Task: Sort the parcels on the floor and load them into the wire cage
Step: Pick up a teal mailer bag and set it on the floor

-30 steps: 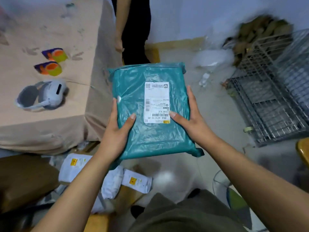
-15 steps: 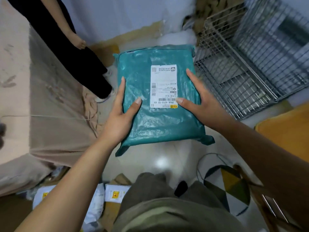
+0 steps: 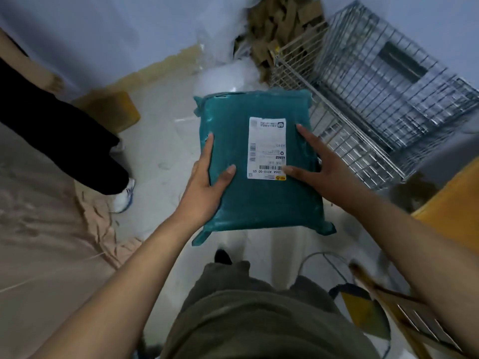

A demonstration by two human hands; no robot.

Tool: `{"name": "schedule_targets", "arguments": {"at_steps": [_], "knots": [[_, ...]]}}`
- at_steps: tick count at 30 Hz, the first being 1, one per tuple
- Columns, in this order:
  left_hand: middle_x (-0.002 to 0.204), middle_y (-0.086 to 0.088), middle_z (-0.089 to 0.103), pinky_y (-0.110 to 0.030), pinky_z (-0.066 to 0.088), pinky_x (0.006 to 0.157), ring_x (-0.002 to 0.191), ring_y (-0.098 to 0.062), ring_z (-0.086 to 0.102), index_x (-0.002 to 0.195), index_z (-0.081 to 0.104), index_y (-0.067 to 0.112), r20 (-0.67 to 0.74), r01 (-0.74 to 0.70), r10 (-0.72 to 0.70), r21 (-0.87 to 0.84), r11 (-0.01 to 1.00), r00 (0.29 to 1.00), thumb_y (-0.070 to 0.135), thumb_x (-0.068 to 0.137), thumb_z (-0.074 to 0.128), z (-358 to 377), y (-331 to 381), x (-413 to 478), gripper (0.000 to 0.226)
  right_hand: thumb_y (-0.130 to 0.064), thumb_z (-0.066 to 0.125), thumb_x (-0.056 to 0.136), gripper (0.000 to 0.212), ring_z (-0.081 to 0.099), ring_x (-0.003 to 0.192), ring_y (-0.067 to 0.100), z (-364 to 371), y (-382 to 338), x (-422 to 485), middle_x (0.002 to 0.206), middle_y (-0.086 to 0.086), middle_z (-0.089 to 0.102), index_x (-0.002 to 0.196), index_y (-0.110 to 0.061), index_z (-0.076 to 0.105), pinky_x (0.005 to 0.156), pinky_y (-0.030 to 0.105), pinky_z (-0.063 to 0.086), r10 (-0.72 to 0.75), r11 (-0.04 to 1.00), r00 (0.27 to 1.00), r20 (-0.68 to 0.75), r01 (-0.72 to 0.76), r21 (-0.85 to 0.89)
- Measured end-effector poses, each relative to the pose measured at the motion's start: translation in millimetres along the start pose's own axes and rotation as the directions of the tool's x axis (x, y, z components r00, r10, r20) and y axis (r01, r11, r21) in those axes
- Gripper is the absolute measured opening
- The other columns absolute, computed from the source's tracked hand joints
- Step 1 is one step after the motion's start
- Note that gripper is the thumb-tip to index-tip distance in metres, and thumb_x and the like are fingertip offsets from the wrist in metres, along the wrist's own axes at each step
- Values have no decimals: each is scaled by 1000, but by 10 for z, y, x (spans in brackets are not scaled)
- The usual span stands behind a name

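Observation:
I hold a teal plastic parcel with a white shipping label in front of me, above the pale floor. My left hand grips its left edge, thumb on top. On the parcel's right side my right hand holds on, its thumb pressed at the label's lower corner. The wire cage stands at the upper right, its open side facing me, and the parcel's right edge overlaps its front rim.
Another person in black trousers and a white shoe stands at the left beside a beige cloth-covered table. Cardboard scraps pile behind the cage. A yellow surface sits at the right and a wooden frame at the lower right.
My view and body have turned right toward the cage. The parcel, still held in both hands, now sits closer to the cage's front. The floor parcels and table items have left the view.

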State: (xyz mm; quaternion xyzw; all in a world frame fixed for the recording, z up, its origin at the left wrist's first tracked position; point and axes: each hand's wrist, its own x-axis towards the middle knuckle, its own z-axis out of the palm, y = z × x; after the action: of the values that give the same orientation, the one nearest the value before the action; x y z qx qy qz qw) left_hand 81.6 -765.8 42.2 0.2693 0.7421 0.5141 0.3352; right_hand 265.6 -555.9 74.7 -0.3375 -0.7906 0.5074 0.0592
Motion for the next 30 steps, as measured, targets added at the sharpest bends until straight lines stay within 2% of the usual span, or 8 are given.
{"name": "schedule_targets", "arguments": {"at_steps": [3,7,12,15,17,20,24,30], "knots": [[139,52,39,-28,45,112,132,15,47,155,6,64,90,14,-18,44,999,996,61,94,63,-223,69,486,84,-71,79,71,91,51,117,-5,-22,-84,385,131,-52,33,142,-77,22,101,36,52,27,999,1000,-10,-27,-24],[118,70,33,1,45,83,104,35,48,150,-8,70,162,40,-66,157,987,985,52,92,72,-390,46,1115,101,-56,83,76,98,51,127,0,-12,-19,893,140,-48,33,147,-72,17,108,41,51,25,998,1000,4,-25,-52],[121,56,47,-4,50,83,101,17,61,148,-6,74,162,116,-154,220,969,975,40,91,76,-200,-261,1736,105,-27,86,81,114,39,145,11,82,400,1603,162,-17,31,155,-62,6,116,49,42,76,996,994,76,-73,-42],[148,21,48,-26,50,101,125,-13,59,150,-3,72,81,218,-243,240,946,967,32,93,76,13,-516,2045,105,-21,87,79,117,35,147,16,154,725,2109,164,-11,29,155,-62,8,119,51,38,158,986,976,149,-163,23],[154,16,43,-26,43,105,138,-21,52,152,-1,69,28,284,-300,255,925,954,29,93,76,151,-675,2312,105,-23,89,77,117,33,144,11,188,964,2497,163,-12,30,153,-64,10,121,47,35,192,976,961,198,-208,63],[157,21,34,-26,42,105,140,-20,48,152,-3,68,-39,364,-369,285,887,929,33,94,74,365,-881,2736,103,-25,90,76,118,32,145,8,195,1315,3112,164,-12,29,156,-60,10,123,44,32,207,974,939,275,-225,36],[147,33,28,-6,45,79,112,3,52,152,-2,68,-76,437,-431,226,871,899,35,93,74,665,-1251,3361,102,-34,87,79,115,40,144,18,156,1816,3913,163,-4,33,157,-58,6,119,44,38,227,974,915,332,-217,-70],[153,33,24,-33,50,103,127,-3,45,156,-4,62,-7,497,-501,131,858,866,28,95,74,904,-1948,4376,105,-36,86,81,115,41,142,15,296,2532,5042,163,-6,32,161,-49,4,113,30,38,213,977,903,374,-188,-101]]}}
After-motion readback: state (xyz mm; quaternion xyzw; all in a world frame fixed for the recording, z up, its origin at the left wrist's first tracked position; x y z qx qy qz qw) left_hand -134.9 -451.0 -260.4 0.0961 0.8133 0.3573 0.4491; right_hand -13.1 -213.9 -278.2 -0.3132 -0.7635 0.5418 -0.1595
